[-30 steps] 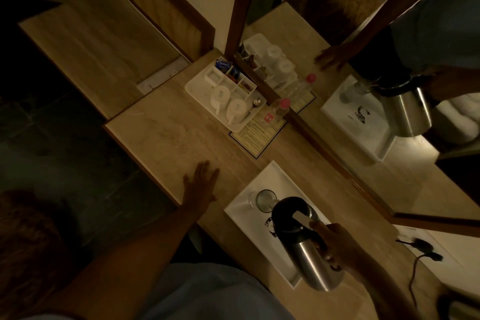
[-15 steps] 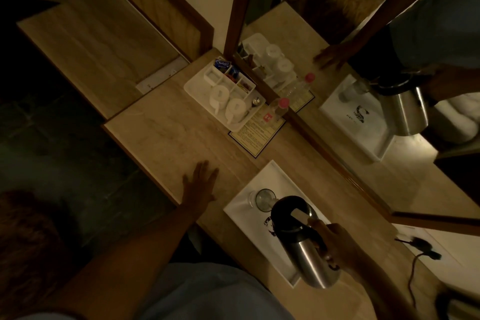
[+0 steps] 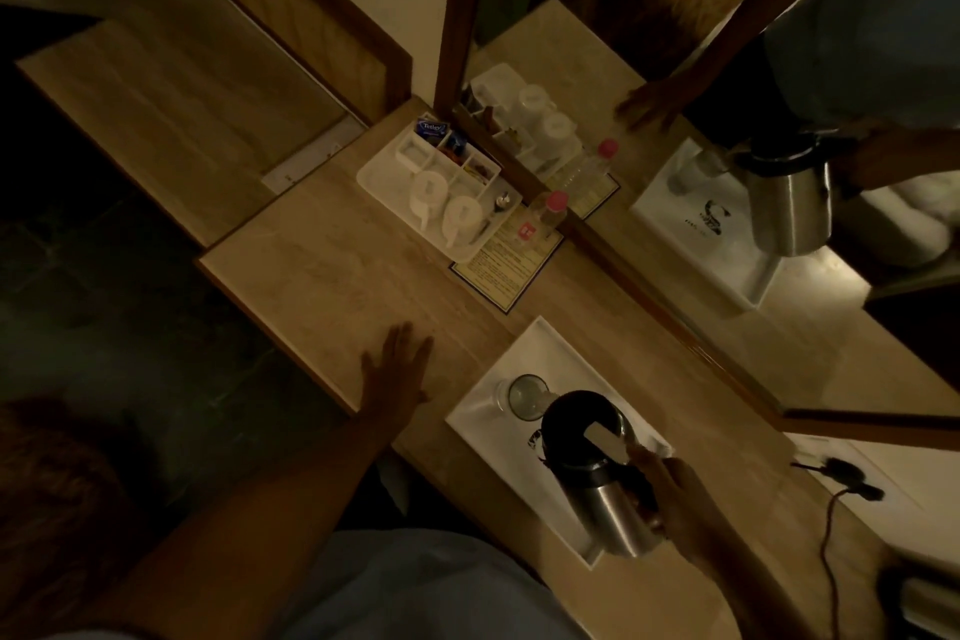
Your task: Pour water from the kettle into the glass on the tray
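From the head view, the right hand (image 3: pixel 680 499) grips the kettle (image 3: pixel 597 463), which has tipped further toward the glass (image 3: pixel 524 392) at the tray's (image 3: pixel 524 343) left corner; pouring looks imminent. The left hand (image 3: pixel 397 369) lies open, fingers spread, at the table's (image 3: pixel 322 270) near edge.

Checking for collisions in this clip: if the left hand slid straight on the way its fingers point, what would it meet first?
Probably nothing near: the left hand lies flat on the counter, fingers toward bare wood. The amenity tray lies farther along that line.

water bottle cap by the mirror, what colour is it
Pink. The water bottle's cap shows best in the head view, beside the mirror frame.
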A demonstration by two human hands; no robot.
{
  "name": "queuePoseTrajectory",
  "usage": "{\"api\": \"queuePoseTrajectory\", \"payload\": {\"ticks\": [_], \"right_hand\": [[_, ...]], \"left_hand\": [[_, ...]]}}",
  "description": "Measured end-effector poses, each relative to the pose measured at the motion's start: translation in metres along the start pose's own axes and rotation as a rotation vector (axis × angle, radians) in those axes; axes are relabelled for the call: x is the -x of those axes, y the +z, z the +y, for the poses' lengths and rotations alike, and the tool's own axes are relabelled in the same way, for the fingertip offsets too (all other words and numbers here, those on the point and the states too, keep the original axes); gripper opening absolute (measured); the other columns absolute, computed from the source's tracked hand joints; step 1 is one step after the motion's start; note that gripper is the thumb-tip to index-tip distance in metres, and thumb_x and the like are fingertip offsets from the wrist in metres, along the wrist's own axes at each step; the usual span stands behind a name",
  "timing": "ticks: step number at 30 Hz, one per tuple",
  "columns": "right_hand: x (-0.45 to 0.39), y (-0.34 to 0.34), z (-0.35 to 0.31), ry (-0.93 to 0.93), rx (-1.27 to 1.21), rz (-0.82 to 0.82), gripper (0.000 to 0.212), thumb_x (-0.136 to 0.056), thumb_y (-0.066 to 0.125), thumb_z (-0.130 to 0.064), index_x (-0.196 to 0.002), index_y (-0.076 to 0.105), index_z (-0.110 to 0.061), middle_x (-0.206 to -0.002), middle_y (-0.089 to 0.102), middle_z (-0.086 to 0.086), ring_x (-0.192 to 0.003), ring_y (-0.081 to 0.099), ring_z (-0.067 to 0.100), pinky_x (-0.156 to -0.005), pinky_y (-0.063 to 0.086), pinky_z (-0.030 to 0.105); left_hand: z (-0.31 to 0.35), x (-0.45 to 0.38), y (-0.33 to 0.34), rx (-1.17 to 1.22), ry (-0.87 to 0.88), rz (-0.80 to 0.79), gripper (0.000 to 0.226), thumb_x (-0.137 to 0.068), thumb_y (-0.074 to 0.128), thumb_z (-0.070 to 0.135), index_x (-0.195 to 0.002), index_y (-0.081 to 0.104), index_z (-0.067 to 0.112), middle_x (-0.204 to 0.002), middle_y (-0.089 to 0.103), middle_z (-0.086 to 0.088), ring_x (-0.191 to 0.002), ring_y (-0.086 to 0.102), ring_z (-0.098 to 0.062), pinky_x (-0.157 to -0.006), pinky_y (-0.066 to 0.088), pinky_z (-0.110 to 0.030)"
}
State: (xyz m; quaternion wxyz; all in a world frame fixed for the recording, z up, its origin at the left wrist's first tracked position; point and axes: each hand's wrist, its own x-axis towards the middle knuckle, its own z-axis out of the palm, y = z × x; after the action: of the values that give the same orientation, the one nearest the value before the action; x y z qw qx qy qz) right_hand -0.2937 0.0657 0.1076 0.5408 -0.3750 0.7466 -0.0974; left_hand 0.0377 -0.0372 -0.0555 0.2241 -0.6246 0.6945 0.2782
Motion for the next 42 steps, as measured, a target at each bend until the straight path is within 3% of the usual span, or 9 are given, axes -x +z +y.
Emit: {"api": "queuePoseTrajectory", "payload": {"ticks": [5, 11, 16, 21, 26, 30, 33, 38, 42], "right_hand": [[0.003, 0.005, 0.029, -0.056, -0.179, 0.182, 0.055, -0.106, 0.045, -0.017, -0.054, 0.063, -0.016, -0.046, 0.05, 0.0, -0.041, 0.042, 0.013, -0.041, 0.034, 0.019], [0.004, 0.023, 0.078, -0.049, -0.189, 0.483, 0.05, -0.071, 0.066, 0.031, -0.051, 0.057, -0.013, -0.041, 0.056, -0.003, -0.039, 0.043, 0.002, -0.046, 0.04, 0.022], [-0.004, 0.044, 0.103, -0.09, -0.397, 0.631, 0.04, -0.077, 0.064, 0.03, -0.053, 0.061, -0.002, -0.048, 0.055, -0.001, -0.053, 0.046, 0.021, -0.06, 0.048, 0.047], [-0.013, 0.061, 0.098, 0.093, -0.827, 0.717, 0.044, -0.081, 0.052, 0.031, -0.058, 0.059, -0.005, -0.044, 0.054, -0.006, -0.051, 0.046, 0.014, -0.059, 0.05, 0.03], [-0.023, 0.08, 0.102, 0.156, -0.992, 0.762, 0.008, -0.081, 0.049, 0.024, -0.075, 0.049, 0.029, -0.069, 0.04, 0.008, -0.07, 0.035, 0.024, -0.064, 0.044, 0.035], [-0.019, 0.094, 0.116, 0.147, -1.063, 0.77, 0.01, -0.072, 0.058, 0.006, -0.065, 0.053, 0.01, -0.057, 0.042, 0.005, -0.06, 0.039, 0.021, -0.068, 0.046, 0.035], [-0.021, 0.1, 0.127, 0.161, -1.065, 0.781, 0.014, -0.083, 0.056, 0.018, -0.078, 0.049, 0.03, -0.059, 0.047, 0.007, -0.063, 0.047, 0.023, -0.071, 0.048, 0.037], [-0.019, 0.098, 0.131, 0.155, -1.019, 0.722, 0.018, -0.087, 0.052, 0.02, -0.07, 0.052, 0.027, -0.053, 0.043, 0.006, -0.049, 0.042, 0.017, -0.07, 0.051, 0.039], [0.0, 0.081, 0.13, -0.203, -0.722, 0.652, 0.04, -0.084, 0.049, -0.009, -0.05, 0.066, -0.021, -0.048, 0.061, -0.003, -0.045, 0.055, 0.016, -0.065, 0.051, 0.043]], "left_hand": [[0.001, 0.001, 0.002, 0.014, -0.016, -0.003, 0.098, -0.099, 0.064, 0.049, -0.17, -0.001, 0.031, -0.176, -0.016, -0.011, -0.165, -0.008, -0.032, -0.126, 0.021, -0.065], [0.001, 0.002, 0.002, 0.006, -0.011, -0.01, 0.099, -0.1, 0.063, 0.051, -0.17, -0.003, 0.03, -0.176, -0.014, -0.011, -0.165, -0.007, -0.033, -0.127, 0.021, -0.066], [0.005, -0.001, 0.004, -0.019, -0.008, -0.001, 0.099, -0.099, 0.064, 0.052, -0.17, -0.002, 0.031, -0.176, -0.013, -0.011, -0.165, -0.006, -0.034, -0.126, 0.024, -0.064], [0.003, -0.003, 0.01, -0.037, 0.003, 0.031, 0.097, -0.098, 0.063, 0.055, -0.17, 0.002, 0.031, -0.176, -0.009, -0.01, -0.165, -0.001, -0.033, -0.124, 0.03, -0.063], [0.005, -0.006, 0.015, -0.036, -0.001, 0.043, 0.097, -0.098, 0.064, 0.054, -0.17, 0.003, 0.031, -0.176, -0.008, -0.011, -0.164, -0.001, -0.035, -0.124, 0.03, -0.063], [0.006, -0.007, 0.019, -0.036, 0.013, 0.056, 0.097, -0.097, 0.066, 0.053, -0.17, 0.006, 0.03, -0.176, -0.005, -0.012, -0.164, 0.001, -0.036, -0.123, 0.031, -0.063], [0.007, -0.007, 0.021, -0.06, 0.025, 0.059, 0.097, -0.097, 0.065, 0.053, -0.17, 0.005, 0.028, -0.176, -0.004, -0.013, -0.164, 0.001, -0.037, -0.122, 0.032, -0.064], [0.007, -0.005, 0.023, -0.041, 0.031, 0.07, 0.096, -0.097, 0.066, 0.05, -0.17, 0.009, 0.026, -0.175, -0.002, -0.014, -0.163, 0.001, -0.037, -0.121, 0.032, -0.067], [0.007, -0.002, 0.018, -0.007, 0.024, 0.049, 0.096, -0.098, 0.066, 0.05, -0.17, 0.008, 0.026, -0.176, -0.004, -0.012, -0.163, -0.002, -0.037, -0.122, 0.03, -0.066]]}}
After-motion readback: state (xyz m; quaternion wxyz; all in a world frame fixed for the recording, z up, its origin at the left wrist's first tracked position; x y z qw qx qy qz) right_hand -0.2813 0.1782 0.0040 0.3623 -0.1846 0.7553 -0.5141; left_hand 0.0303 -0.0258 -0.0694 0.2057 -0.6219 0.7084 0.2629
